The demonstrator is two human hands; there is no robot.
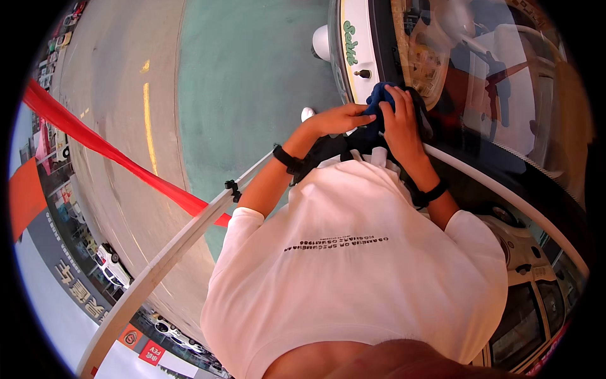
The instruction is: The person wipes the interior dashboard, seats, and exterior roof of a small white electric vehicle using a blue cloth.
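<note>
A dark blue cloth (378, 97) is bunched between my two hands, beside the lower edge of a car's windscreen (478, 80). My left hand (343, 118) comes in from the left and pinches the cloth's near side between thumb and fingers. Over its right side curl the fingers of my right hand (401, 121). Part of the cloth is hidden behind the fingers. Just beyond lies the car's white body panel (362, 42), which bears green lettering and a small dark fitting (363, 74). Both wrists wear black bands.
A white bar (165, 251) with a black clamp (233, 190) runs past my left side. Red fabric (128, 151) stretches across the left. Green floor (246, 61) meets grey pavement (109, 71). Another vehicle (525, 265) shows at lower right, and parked cars stand far left.
</note>
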